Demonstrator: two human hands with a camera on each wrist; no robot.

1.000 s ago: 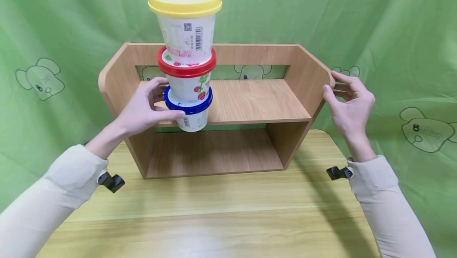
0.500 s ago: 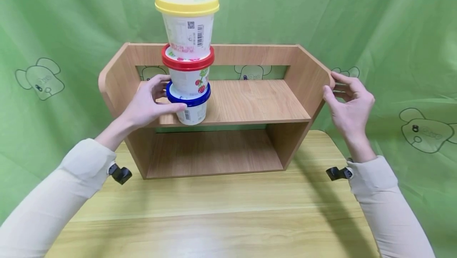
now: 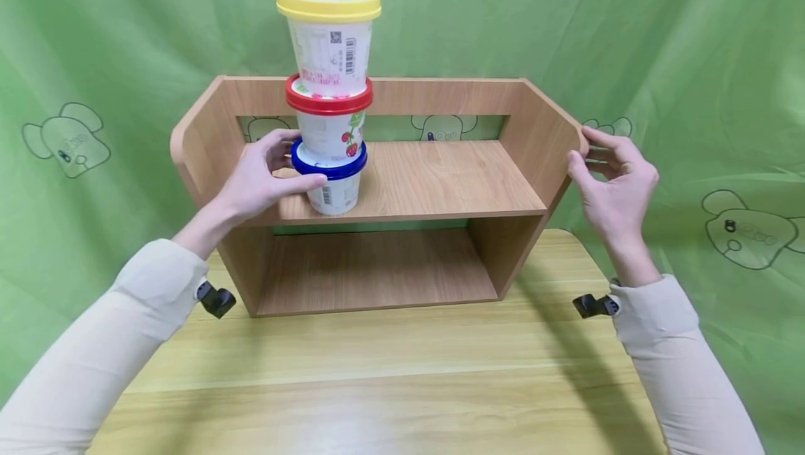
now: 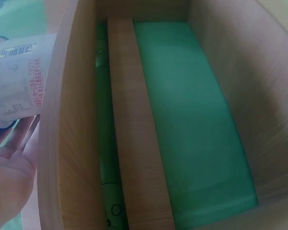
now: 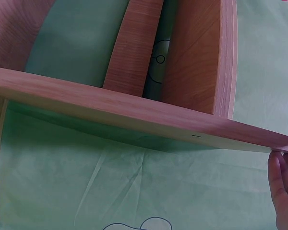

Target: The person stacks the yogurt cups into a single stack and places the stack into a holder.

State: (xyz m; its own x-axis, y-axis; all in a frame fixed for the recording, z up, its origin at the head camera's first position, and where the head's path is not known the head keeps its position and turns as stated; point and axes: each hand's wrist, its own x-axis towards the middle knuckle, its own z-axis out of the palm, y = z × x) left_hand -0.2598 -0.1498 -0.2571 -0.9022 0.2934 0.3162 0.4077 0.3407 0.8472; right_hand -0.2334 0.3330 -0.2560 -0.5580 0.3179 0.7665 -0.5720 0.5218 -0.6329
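Three white lidded tubs form an upright stack in the head view. The blue-lidded tub (image 3: 342,193) is at the bottom, the red-lidded tub (image 3: 321,132) in the middle and the larger yellow-lidded tub (image 3: 323,49) on top. My left hand (image 3: 254,175) grips the bottom tub from the left, thumb across its front and fingers behind, largely hidden. Its base overlaps the front of the wooden desk shelf's upper board (image 3: 440,179). At the right, my right hand (image 3: 619,186) pinches the rounded front edge of the shelf's side panel (image 3: 547,133), thumb inside, fingers outside.
Below the upper board lies the lower compartment (image 3: 377,270), with side walls and an open front. The shelf stands on a pale wooden table (image 3: 402,392). A raised side panel (image 3: 204,133) borders the left. Green cloth (image 3: 453,15) hangs behind.
The left hand has carried the stack of tubs forward, away from the camera, closer over the upper board. The right hand has stayed at the side panel.
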